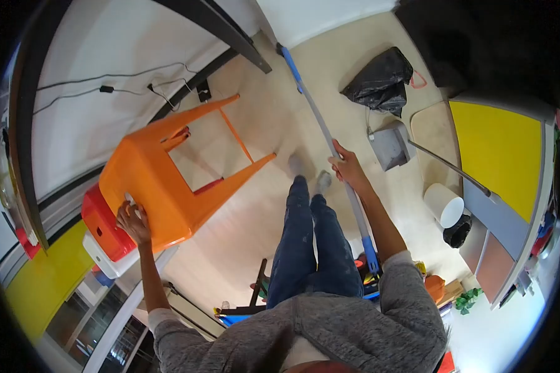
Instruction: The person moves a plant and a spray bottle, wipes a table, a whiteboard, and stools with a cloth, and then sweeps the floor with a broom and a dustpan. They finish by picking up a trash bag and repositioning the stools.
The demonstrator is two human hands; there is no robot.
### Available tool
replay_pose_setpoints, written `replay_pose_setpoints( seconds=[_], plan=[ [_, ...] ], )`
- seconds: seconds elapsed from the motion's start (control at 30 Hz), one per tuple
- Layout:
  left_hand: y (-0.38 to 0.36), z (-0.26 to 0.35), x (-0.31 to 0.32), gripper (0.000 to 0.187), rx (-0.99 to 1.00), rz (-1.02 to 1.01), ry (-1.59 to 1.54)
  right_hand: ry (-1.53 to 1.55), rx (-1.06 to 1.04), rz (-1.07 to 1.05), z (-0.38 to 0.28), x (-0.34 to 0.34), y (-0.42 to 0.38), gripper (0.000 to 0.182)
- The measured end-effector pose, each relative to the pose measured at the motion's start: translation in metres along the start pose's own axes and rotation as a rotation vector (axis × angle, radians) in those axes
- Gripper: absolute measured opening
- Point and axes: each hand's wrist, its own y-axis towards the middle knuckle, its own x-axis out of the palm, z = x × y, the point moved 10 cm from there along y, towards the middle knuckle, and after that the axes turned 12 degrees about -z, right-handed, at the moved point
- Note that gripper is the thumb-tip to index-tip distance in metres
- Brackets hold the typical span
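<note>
My left hand is curled at the hole in the seat of a tall orange stool, whose legs stretch toward the middle of the floor. Right beyond that seat show a red stool and a white one. My right hand is wrapped round a long grey pole with blue ends. This pole slants from near the wall corner down past my right forearm, and its lower end overlaps clutter behind my legs.
A black plastic bag, a grey dustpan with a long handle and a white bin are on the right. Cables run along the left wall. A dark table leg stands ahead. Yellow-fronted furniture borders the right side.
</note>
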Motion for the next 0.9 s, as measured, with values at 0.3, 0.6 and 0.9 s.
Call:
replay_pose_setpoints(
  seconds=[0.3, 0.6, 0.9],
  plan=[
    [0.006, -0.01, 0.018, 0.056, 0.05, -0.124, -0.263, 0.034, -0.059, -0.091, -0.107, 0.055, 0.224, 0.046],
    [0.014, -0.004, 0.023, 0.059, 0.077, -0.203, -0.301, 0.156, 0.16, 0.003, -0.034, 0.021, 0.23, 0.049],
    [0.007, -0.01, 0.034, 0.065, 0.056, -0.287, -0.328, -0.122, -0.144, 0.077, -0.139, 0.066, 0.182, 0.036]
  ],
)
